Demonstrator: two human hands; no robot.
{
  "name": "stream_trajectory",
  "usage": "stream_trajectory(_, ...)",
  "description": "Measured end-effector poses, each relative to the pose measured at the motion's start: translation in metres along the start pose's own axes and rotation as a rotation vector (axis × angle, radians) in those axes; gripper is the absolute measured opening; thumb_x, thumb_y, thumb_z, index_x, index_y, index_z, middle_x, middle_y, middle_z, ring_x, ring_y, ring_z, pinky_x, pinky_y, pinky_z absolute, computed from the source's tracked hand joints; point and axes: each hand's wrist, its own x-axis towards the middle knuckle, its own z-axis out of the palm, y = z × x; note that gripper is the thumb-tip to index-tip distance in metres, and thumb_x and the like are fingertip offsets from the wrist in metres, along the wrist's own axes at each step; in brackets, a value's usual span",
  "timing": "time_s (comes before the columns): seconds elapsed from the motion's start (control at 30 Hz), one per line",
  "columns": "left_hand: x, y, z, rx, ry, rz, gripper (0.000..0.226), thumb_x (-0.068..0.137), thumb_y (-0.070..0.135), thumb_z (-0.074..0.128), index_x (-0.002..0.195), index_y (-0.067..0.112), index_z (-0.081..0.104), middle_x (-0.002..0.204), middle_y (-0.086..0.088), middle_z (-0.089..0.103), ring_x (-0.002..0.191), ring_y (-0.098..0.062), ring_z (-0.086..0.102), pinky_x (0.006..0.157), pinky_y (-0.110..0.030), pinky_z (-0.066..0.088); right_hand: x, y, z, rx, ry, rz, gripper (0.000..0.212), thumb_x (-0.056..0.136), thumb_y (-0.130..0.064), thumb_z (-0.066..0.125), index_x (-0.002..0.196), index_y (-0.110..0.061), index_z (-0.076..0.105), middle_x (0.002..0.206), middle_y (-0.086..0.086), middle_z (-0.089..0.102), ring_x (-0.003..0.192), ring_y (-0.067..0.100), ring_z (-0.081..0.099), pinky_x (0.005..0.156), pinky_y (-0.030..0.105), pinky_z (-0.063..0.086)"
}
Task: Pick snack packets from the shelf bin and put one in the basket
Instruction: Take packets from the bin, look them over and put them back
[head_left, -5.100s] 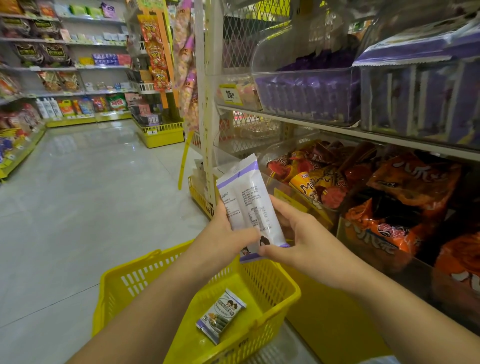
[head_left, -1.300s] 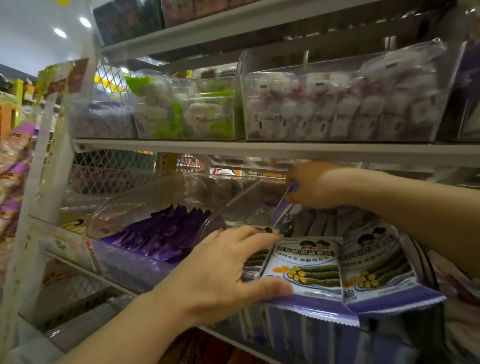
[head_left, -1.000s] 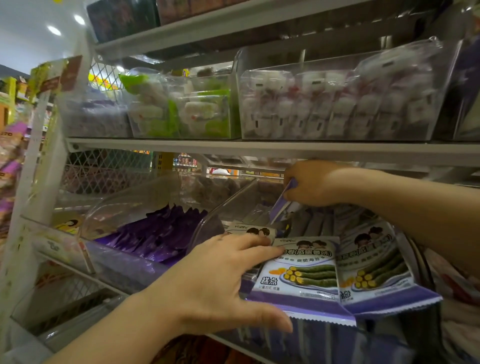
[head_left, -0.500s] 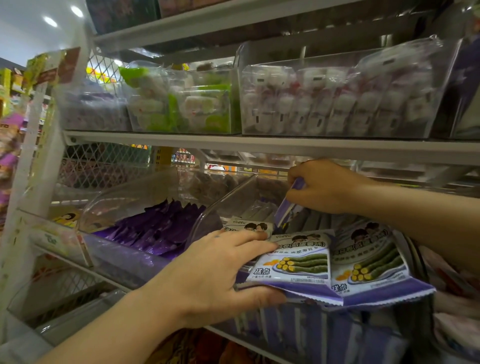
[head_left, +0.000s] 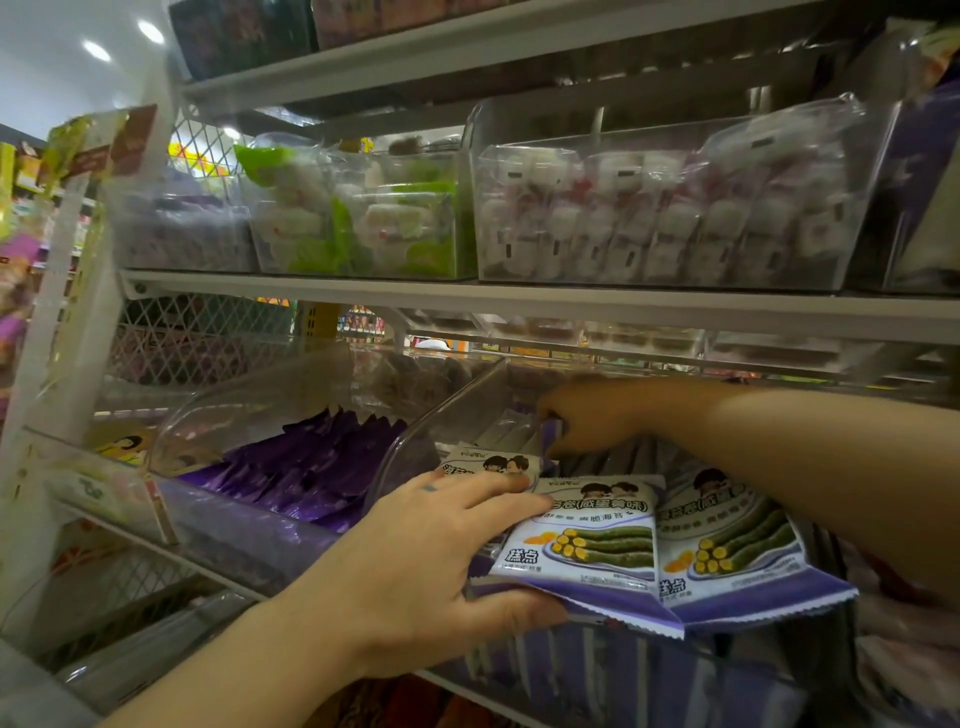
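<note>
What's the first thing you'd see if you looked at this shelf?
First, the fan of white-and-purple snack packets with seaweed rolls pictured on them, held by the left hand at the front of the clear bin. Just behind, the right hand reaches deep into that bin and pinches a purple packet.

Snack packets (head_left: 587, 540) in shelf bin (head_left: 447, 410)

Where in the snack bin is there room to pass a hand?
Open gap at the bin's rear left, between its clear wall and the right hand. The front is crowded: the left hand holds fanned packets there, and upright packets fill the space under the right forearm.
</note>
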Motion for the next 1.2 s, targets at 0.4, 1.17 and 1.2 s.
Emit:
stream_trajectory(0.4, 0.0, -0.002, 0.004, 0.012, 0.062, 0.005, 0.082, 0.073, 0.089, 0.023, 0.145, 0.051, 0.026, 0.149, 0.033, 0.029, 0.131, 0.017, 0.02, 0.102, -0.006, 0.009, -0.008, 0.017, -0.008, 0.085, -0.157, 0.004, 0.03, 0.097, -0.026, 0.052, 0.124, -0.017, 0.062, 0.123, 0.0, 0.063, 0.106, 0.013, 0.057, 0.094, 0.026, 0.045)
stream_trajectory(1.17, 0.001, -0.001, 0.002, 0.002, 0.014, -0.023, 0.08, 0.069, 0.094, 0.019, 0.142, 0.06, 0.017, 0.147, 0.039, 0.023, 0.119, 0.033, 0.009, 0.116, -0.022, 0.015, -0.005, 0.028, 0.006, -0.016, -0.078, -0.232, 0.023, 0.092, -0.006, 0.057, 0.112, -0.003, 0.069, 0.115, 0.011, 0.067, 0.102, 0.023, 0.062, 0.07, 0.002, 0.038)
stream_trajectory(1.2, 0.001, -0.001, 0.002, 0.003, 0.01, -0.023, 0.08, 0.069, 0.095, 0.018, 0.142, 0.061, 0.016, 0.146, 0.04, 0.023, 0.118, 0.033, 0.008, 0.115, -0.021, 0.015, -0.008, 0.03, 0.001, -0.024, -0.034, -0.226, 0.023, 0.093, -0.007, 0.056, 0.113, -0.002, 0.068, 0.116, 0.012, 0.066, 0.104, 0.024, 0.06, 0.077, 0.007, 0.04)
